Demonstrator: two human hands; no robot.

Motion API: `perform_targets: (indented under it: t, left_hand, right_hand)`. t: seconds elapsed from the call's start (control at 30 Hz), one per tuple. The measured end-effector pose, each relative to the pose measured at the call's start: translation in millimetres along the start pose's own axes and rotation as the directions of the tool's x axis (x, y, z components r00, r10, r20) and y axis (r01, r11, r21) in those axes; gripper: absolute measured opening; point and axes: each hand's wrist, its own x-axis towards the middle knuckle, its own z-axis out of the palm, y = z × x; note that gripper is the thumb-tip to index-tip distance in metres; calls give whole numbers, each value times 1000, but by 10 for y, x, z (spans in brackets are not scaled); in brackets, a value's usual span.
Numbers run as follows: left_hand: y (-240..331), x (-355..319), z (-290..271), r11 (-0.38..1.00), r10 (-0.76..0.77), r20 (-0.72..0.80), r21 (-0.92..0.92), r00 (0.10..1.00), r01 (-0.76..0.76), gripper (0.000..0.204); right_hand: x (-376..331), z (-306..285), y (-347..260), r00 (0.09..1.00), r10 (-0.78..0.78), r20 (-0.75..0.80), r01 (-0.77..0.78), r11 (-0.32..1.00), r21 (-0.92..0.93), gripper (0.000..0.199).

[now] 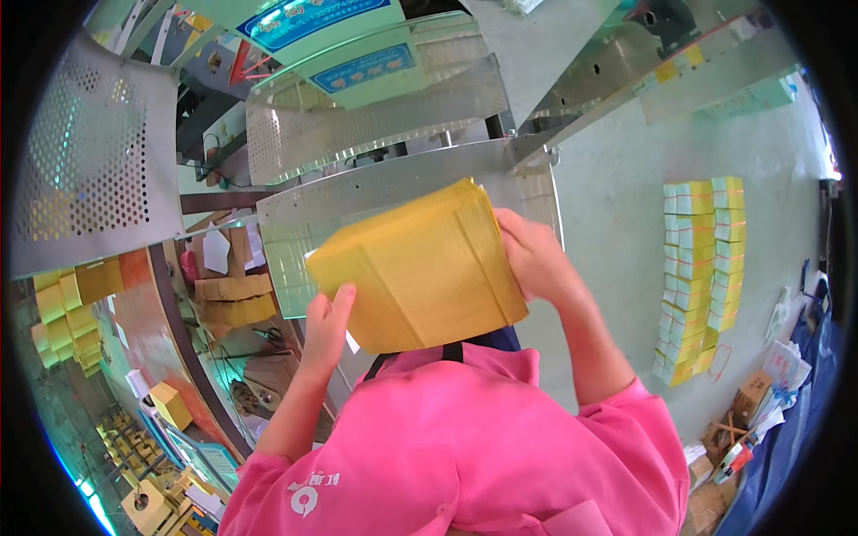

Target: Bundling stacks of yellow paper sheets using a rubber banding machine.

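Between my two hands, in front of my chest, is a thick stack of yellow paper (424, 272). It lies tilted, its right end higher than its left, with two crease lines across the top sheet. My left hand (329, 323) grips the stack's left end, thumb on top and the other fingers mostly hidden. My right hand (534, 255) is closed round the right end, its fingers partly out of sight behind the edge. A metal machine tray (295, 210) lies just beyond and beneath the stack.
A clear guard (375, 116) crosses the machine ahead. A perforated metal panel (80, 152) stands at the left, above a wooden bench edge (165, 339). Rows of yellow-and-white paper bundles (688, 268) line the floor at right. Cardboard boxes (751, 397) sit at lower right.
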Motion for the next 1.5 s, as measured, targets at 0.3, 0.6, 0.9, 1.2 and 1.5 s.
perform_targets:
  t: [0.3,0.6,0.9,1.2,1.5]
  left_hand:
    - [111,413,230,994,-52,-40,-101,998,48,51]
    - [297,758,117,999,-43,-1,12,999,43,62]
    - [287,769,95,998,-57,27,34,998,56,61]
    - [267,776,53,993,-85,40,83,996,81,67]
    - [344,729,178,996,-89,-18,19,996,89,60]
  right_hand:
    - [387,-153,386,986,10,169,-69,935,347,42]
    - [362,-408,488,963,-45,264,-75,900,428,70]
    - [553,-645,313,907,-193,374,198,980,25,53]
    - [743,-716,114,869,-197,453,352,890,-289,34]
    - [713,-674,-62,877,-234,420,452,699,-554,18]
